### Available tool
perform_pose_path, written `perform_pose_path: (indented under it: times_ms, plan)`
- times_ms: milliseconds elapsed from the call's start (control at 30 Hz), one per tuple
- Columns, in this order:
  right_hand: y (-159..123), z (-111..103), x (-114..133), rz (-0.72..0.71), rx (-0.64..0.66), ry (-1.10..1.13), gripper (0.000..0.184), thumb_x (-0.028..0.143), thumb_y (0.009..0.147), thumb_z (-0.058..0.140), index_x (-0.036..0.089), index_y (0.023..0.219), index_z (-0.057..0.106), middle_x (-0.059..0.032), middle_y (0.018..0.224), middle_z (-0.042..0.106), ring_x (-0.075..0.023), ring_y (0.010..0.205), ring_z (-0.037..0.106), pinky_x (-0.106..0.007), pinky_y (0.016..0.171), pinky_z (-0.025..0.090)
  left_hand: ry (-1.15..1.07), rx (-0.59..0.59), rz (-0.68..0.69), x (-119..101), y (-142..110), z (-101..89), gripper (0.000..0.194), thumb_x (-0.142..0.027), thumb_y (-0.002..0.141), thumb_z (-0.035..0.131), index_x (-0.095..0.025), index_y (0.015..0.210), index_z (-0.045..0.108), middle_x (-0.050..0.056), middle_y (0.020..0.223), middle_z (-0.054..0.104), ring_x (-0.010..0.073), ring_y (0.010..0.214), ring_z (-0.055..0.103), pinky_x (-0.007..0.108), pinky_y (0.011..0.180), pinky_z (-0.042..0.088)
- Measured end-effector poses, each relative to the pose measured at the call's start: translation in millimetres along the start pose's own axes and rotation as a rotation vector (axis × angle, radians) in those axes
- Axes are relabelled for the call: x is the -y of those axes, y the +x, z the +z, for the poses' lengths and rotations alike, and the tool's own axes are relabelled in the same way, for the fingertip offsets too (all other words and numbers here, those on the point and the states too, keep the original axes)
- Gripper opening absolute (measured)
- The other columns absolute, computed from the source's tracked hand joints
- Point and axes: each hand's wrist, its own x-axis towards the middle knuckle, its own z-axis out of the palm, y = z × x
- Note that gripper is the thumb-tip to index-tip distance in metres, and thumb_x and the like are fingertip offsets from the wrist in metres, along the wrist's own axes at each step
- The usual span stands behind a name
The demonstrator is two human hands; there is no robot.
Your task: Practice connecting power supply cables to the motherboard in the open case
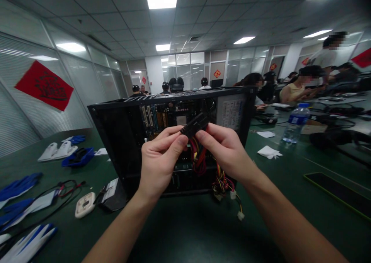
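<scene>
Between my two hands is a small black rectangular piece [196, 125] with ridges at its left end; its exact kind I cannot make out. My left hand [162, 154] pinches the left end between thumb and fingers. On the other end, my right hand [223, 145] grips with thumb and index finger. Directly behind stands an open black computer case [110, 139], its motherboard [162, 118] and labelled power supply [231, 113] showing. Bundled red, yellow and black cables [198, 158] hang below the piece, and loose power connectors [233, 195] dangle at the case's lower right.
On the left lie blue-and-white gloves [31, 243], a blue tray [78, 157], a cream square object [85, 205] and a black box-like part [113, 195]. A water bottle [295, 123], a crumpled tissue [269, 152] and a dark flat strip [339, 193] are on the right. People sit beyond.
</scene>
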Motion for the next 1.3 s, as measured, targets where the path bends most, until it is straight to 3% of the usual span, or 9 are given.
perform_pose_path:
  times_ms: [200,433,700,833,1067,1200,1300]
  plan:
    - [-0.2,-1.4,-0.3,0.025,0.013,0.048,0.037,0.051,0.096,0.056,0.017,0.088,0.069,-0.0032,0.082,0.066,-0.0157,0.075,0.061,-0.025,0.064,0.05,0.08,-0.034,0.024,2.1,-0.9,1.8,0.034,-0.038,0.087,0.07,-0.017,0.06,0.072,0.008,0.104,0.074,0.0199,0.093,0.068,0.029,0.077,0.056]
    - [1.1,-1.8,-0.2,0.01,-0.001,0.019,0.035,0.048,0.096,0.056,0.017,0.083,0.065,-0.0021,0.078,0.063,-0.0143,0.071,0.057,-0.024,0.062,0.048,0.19,-0.078,0.059,-8.2,-2.2,8.2,0.033,-0.031,0.089,0.067,-0.016,0.061,0.073,0.007,0.103,0.075,0.0197,0.094,0.068,0.029,0.085,0.056]
    - [0.3,-3.8,4.2,-0.088,0.019,-0.252,0.032,0.038,0.099,0.053,0.016,0.078,0.061,-0.0005,0.072,0.059,-0.0126,0.068,0.051,-0.024,0.062,0.041,0.082,-0.109,-0.013,3.9,-2.7,3.8,0.016,-0.031,0.086,0.071,-0.02,0.092,0.082,0.006,0.106,0.075,0.0205,0.097,0.069,0.03,0.087,0.056]
    - [1.3,-9.9,11.2,-0.071,0.055,-0.316,0.033,0.04,0.096,0.057,0.015,0.076,0.062,-0.0004,0.07,0.058,-0.0125,0.066,0.05,-0.024,0.06,0.039,0.04,-0.099,-0.031,8.3,-1.6,2.1,0.016,-0.03,0.086,0.072,-0.02,0.094,0.082,0.006,0.104,0.076,0.0206,0.098,0.068,0.029,0.088,0.054]
    - [1.8,-16.8,12.7,0.02,0.002,-0.244,0.037,0.046,0.093,0.06,0.015,0.073,0.064,0.0012,0.062,0.053,-0.0115,0.059,0.046,-0.023,0.052,0.035,0.237,0.033,-0.063,2.4,-1.9,6.1,0.022,-0.033,0.088,0.069,-0.019,0.102,0.079,0.005,0.097,0.077,0.0202,0.089,0.069,0.027,0.079,0.055]
    - [3.7,-18.1,8.0,-0.005,-0.065,-0.336,0.035,0.043,0.094,0.06,0.015,0.073,0.064,0.0003,0.063,0.055,-0.0117,0.06,0.045,-0.024,0.054,0.033,0.406,0.14,-0.023,-4.7,-0.1,7.8,0.021,-0.028,0.085,0.07,-0.018,0.102,0.075,0.003,0.089,0.075,0.0185,0.08,0.067,0.026,0.074,0.053]
    - [6.0,-15.9,-0.5,-0.044,-0.086,-0.41,0.039,0.041,0.093,0.061,0.017,0.063,0.055,0.0022,0.059,0.05,-0.0105,0.058,0.042,-0.025,0.054,0.03,0.455,0.211,-0.059,-5.9,5.1,5.2,0.019,-0.027,0.088,0.064,-0.017,0.101,0.074,0.002,0.086,0.074,0.0184,0.079,0.067,0.025,0.073,0.051]
